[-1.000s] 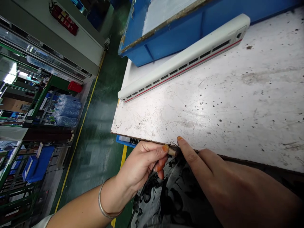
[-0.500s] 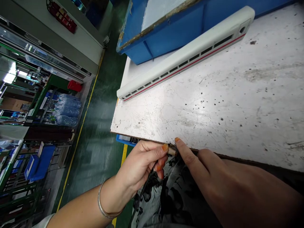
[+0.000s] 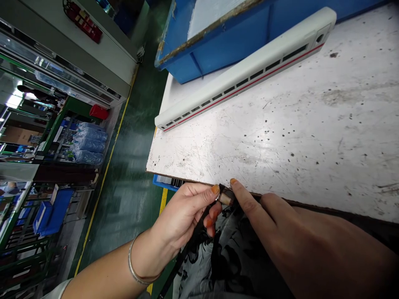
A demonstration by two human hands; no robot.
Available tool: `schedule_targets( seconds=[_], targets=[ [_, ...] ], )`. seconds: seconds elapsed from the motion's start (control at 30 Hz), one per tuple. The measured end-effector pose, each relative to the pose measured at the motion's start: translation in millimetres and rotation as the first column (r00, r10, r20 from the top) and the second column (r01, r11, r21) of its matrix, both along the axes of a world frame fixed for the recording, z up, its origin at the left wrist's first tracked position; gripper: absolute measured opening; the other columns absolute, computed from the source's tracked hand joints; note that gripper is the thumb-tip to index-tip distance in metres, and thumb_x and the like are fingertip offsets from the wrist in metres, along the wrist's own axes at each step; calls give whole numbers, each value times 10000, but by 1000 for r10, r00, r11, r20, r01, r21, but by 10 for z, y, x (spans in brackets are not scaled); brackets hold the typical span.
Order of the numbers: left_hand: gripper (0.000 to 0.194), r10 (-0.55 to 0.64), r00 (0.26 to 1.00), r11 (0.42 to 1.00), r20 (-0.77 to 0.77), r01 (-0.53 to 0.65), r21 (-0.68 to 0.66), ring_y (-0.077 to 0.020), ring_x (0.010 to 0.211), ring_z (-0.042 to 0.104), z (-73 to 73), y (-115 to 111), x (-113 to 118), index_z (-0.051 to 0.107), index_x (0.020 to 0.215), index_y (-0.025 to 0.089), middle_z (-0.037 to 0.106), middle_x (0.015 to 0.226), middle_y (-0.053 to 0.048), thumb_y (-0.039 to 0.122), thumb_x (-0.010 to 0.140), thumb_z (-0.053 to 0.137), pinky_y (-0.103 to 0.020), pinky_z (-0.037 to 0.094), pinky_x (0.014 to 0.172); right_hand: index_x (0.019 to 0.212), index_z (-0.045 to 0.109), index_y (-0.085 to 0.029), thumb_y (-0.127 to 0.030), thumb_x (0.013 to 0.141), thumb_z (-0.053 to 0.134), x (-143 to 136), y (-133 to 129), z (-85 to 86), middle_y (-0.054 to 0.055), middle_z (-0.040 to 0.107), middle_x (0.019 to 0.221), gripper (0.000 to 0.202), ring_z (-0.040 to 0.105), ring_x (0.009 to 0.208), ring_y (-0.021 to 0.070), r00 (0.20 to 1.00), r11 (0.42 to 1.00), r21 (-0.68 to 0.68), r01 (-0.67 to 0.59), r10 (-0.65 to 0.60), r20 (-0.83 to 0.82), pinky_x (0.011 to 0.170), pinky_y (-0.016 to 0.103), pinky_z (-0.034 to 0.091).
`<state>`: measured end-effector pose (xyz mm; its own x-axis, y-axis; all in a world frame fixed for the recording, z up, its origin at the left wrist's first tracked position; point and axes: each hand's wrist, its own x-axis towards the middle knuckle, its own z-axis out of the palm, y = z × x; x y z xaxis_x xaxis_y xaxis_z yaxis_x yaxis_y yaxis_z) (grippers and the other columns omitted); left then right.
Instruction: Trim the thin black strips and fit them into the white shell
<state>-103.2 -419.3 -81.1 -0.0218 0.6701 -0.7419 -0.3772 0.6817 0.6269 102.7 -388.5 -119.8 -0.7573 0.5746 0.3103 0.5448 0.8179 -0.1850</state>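
Observation:
At the front edge of the white table, my left hand (image 3: 183,214) is closed, thumb and fingers pinching the end of a flat black strap (image 3: 176,268). The strap runs down and to the left past my wrist. Between my two hands is a small dark piece (image 3: 230,192) with a beige patch; its kind is unclear. My right hand (image 3: 274,228) has its index finger stretched, the tip at the table edge against that piece. Its other fingers curl below, and its thumb is hidden. A white model train car (image 3: 246,70) with a red stripe lies farther back, untouched.
Behind the train car stands a blue bin (image 3: 215,50) with a worn rim. Another blue tray (image 3: 165,182) shows under the white table's (image 3: 311,137) left corner. Green floor with yellow lines, shelves and a fire extinguisher (image 3: 82,20) are on the left.
The strap has turned to show its flat side, and more of the small dark piece shows between my hands. Both hands have barely moved.

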Motion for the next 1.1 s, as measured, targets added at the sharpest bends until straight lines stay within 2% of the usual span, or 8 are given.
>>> schedule_targets(
  seconds=[0.13, 0.3, 0.4, 0.53, 0.63, 0.73, 0.9, 1.1],
  targets=[
    [453, -4, 1000, 1000, 14, 4, 4, -55, 404, 452, 11, 3, -1, 623, 540, 128, 529, 500, 17, 409, 826, 833, -154, 490, 398, 1516, 487, -67, -166, 788, 595, -14, 25, 20, 21, 589, 740, 743, 466, 446, 131, 995, 997, -79, -21, 14, -96, 387, 277, 337],
    [405, -1, 999, 1000, 37, 1, 9, -57, 411, 464, 3, -5, -7, 672, 583, 120, 538, 512, 16, 394, 837, 828, -158, 508, 408, 1440, 535, -8, -141, 674, 597, -51, 67, 44, 14, 554, 683, 780, 475, 381, 151, 988, 996, -56, -73, 64, -139, 307, 271, 368],
    [363, 4, 999, 1000, 41, -4, 7, -58, 409, 468, -6, 1, -10, 716, 639, 112, 547, 514, 19, 400, 817, 847, -161, 514, 407, 1444, 529, -1, -145, 667, 609, -58, 85, 49, 21, 569, 693, 794, 483, 373, 156, 990, 994, -61, -89, 82, -117, 304, 277, 400],
    [375, -11, 1000, 1000, 30, 11, -23, -72, 396, 525, -6, 1, -26, 753, 723, 103, 594, 524, 6, 454, 777, 874, -158, 498, 396, 1462, 523, -31, -143, 681, 620, -13, 89, 24, 6, 577, 702, 794, 491, 374, 145, 992, 994, -86, -71, 62, -109, 301, 274, 377],
    [404, -55, 998, 998, 14, 55, -22, -88, 381, 554, -6, -26, -38, 758, 779, 109, 615, 512, -7, 503, 795, 848, -143, 449, 372, 1546, 419, -41, -142, 724, 594, 38, 70, -16, 39, 644, 831, 846, 517, 430, 137, 993, 989, -118, -91, 80, -92, 339, 280, 397],
    [394, -88, 996, 996, 5, 88, 8, -59, 349, 470, 2, -56, -35, 730, 777, 124, 554, 485, 28, 506, 847, 799, -130, 388, 347, 1597, 339, -74, -127, 733, 572, 66, 45, -43, 63, 681, 965, 897, 530, 477, 132, 993, 987, -141, -75, 61, -99, 374, 289, 399],
    [341, -127, 992, 992, -6, 127, -27, -31, 377, 314, 46, -44, -24, 699, 840, 146, 412, 518, 87, 477, 880, 772, -113, 282, 326, 1592, 331, -68, -117, 768, 545, 73, 20, -36, 13, 632, 850, 853, 517, 486, 137, 995, 989, -134, -65, 54, -85, 397, 295, 375],
    [333, -192, 981, 981, -37, 191, -32, -37, 410, 252, 59, -20, -41, 662, 774, 158, 349, 534, 87, 446, 934, 712, -118, 272, 329, 1577, 361, -74, -121, 808, 534, 45, 20, 20, -8, 584, 803, 789, 500, 485, 135, 997, 992, -124, -30, 21, -74, 398, 300, 340]
  ],
)
